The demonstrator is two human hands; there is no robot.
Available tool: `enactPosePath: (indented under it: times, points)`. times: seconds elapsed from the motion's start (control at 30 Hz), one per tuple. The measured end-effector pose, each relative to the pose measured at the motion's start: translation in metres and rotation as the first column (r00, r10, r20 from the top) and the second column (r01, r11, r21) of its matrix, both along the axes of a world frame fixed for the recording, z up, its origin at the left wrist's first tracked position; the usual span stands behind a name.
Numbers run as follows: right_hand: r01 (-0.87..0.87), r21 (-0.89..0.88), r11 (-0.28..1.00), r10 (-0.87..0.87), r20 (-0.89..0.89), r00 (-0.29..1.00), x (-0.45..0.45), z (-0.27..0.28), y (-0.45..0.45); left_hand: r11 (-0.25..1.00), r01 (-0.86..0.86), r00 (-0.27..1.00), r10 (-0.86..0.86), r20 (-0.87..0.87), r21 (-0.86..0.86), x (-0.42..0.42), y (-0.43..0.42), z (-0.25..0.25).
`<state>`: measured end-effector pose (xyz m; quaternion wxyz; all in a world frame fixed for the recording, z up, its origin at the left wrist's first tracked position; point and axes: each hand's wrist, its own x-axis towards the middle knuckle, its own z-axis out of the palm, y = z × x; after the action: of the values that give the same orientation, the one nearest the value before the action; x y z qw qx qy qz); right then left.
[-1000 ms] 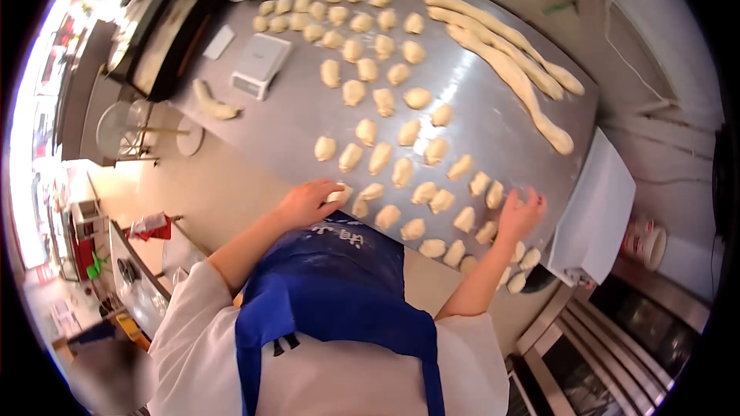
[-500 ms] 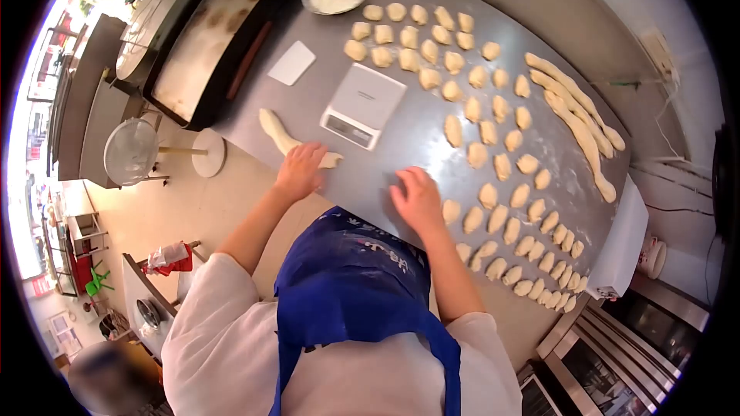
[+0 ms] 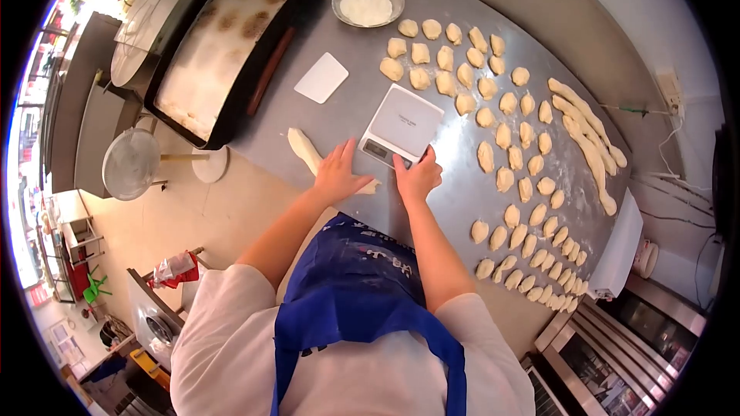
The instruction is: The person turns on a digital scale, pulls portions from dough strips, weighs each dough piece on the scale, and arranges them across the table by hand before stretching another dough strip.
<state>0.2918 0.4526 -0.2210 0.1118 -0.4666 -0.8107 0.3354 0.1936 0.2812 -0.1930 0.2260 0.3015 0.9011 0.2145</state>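
Note:
My left hand [image 3: 338,173] lies over the middle of a strip of dough [image 3: 303,148] near the table's front edge, fingers stretched and thumb apart. Both ends of the strip show beyond the hand. A white digital kitchen scale [image 3: 407,122] sits just ahead, with nothing on its platform. My right hand [image 3: 418,177] grips the scale's near right corner, thumb at the front edge by the display and fingers curled at the side. To the right, several rows of small dough pieces [image 3: 505,179] cover the table.
A white rectangular card [image 3: 322,78] lies left of the scale. Behind it stands a metal bowl of flour [image 3: 367,6]. A large dark-rimmed tray [image 3: 229,38] is at the left. Several long dough ropes [image 3: 587,139] lie at the far right, by the wall.
My right hand has moved from the bare tabletop to the scale's corner and closed on it. My left hand stays on the dough strip, its thumb now spread. The whole view has shifted.

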Motion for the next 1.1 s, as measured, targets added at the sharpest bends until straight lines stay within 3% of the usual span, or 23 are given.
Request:
enactPosePath:
  times: [0.07, 0.17, 0.37, 0.43, 0.47, 0.57, 0.63, 0.7, 0.8, 0.93, 1.03, 1.1]
  points:
    - [-0.035, 0.043, 0.998, 0.035, -0.022, 0.999, 0.002, -0.01, -0.002, 0.983, -0.092, 0.995, 0.087, 0.039, 0.161, -0.008, 0.016, -0.021]
    - [-0.061, 0.05, 0.997, 0.063, -0.04, 0.997, 0.004, -0.014, -0.002, 0.999, -0.047, 0.995, 0.045, 0.084, 0.025, -0.014, 0.035, -0.009]
    - [-0.082, 0.043, 0.996, 0.085, -0.068, 0.994, 0.005, -0.018, 0.0, 0.999, -0.04, 0.996, 0.041, 0.075, -0.008, -0.01, 0.031, -0.017]
    - [-0.086, -0.016, 0.996, 0.084, -0.081, 0.993, 0.008, -0.017, 0.005, 1.0, 0.017, 0.994, -0.015, 0.107, -0.015, -0.011, 0.018, -0.013]
    - [-0.077, 0.046, 0.996, 0.083, -0.162, 0.983, 0.01, -0.019, 0.007, 0.999, 0.049, 0.991, -0.047, 0.122, -0.011, -0.013, 0.013, -0.01]
    - [-0.043, 0.244, 0.969, 0.127, -0.339, 0.932, 0.021, -0.013, 0.007, 0.944, 0.322, 0.942, -0.328, -0.077, -0.077, -0.019, -0.023, 0.013]
    - [-0.4, 0.243, 0.884, 0.456, -0.256, 0.852, 0.032, 0.005, 0.009, 0.89, 0.449, 0.87, -0.455, -0.188, -0.076, -0.034, -0.054, 0.007]
    - [-0.654, 0.247, 0.715, 0.695, -0.153, 0.702, 0.037, 0.015, -0.005, 0.831, 0.55, 0.79, -0.549, -0.273, -0.081, -0.05, -0.073, -0.001]
    - [-0.795, 0.203, 0.572, 0.821, -0.134, 0.556, 0.023, 0.03, -0.041, 0.792, 0.608, 0.736, -0.592, -0.328, -0.063, -0.064, -0.084, -0.007]
    - [-0.806, 0.163, 0.569, 0.791, 0.16, 0.591, -0.005, 0.012, -0.079, 0.745, 0.666, 0.705, -0.64, -0.305, -0.026, -0.084, -0.088, -0.016]
    - [-0.651, -0.201, 0.732, 0.674, 0.073, 0.735, -0.019, 0.02, -0.078, 0.758, 0.652, 0.746, -0.647, -0.159, -0.025, -0.09, -0.085, -0.021]
    - [-0.474, -0.468, 0.746, 0.505, -0.065, 0.86, -0.013, 0.011, -0.07, 0.826, 0.563, 0.826, -0.564, 0.009, 0.028, -0.092, -0.071, -0.019]
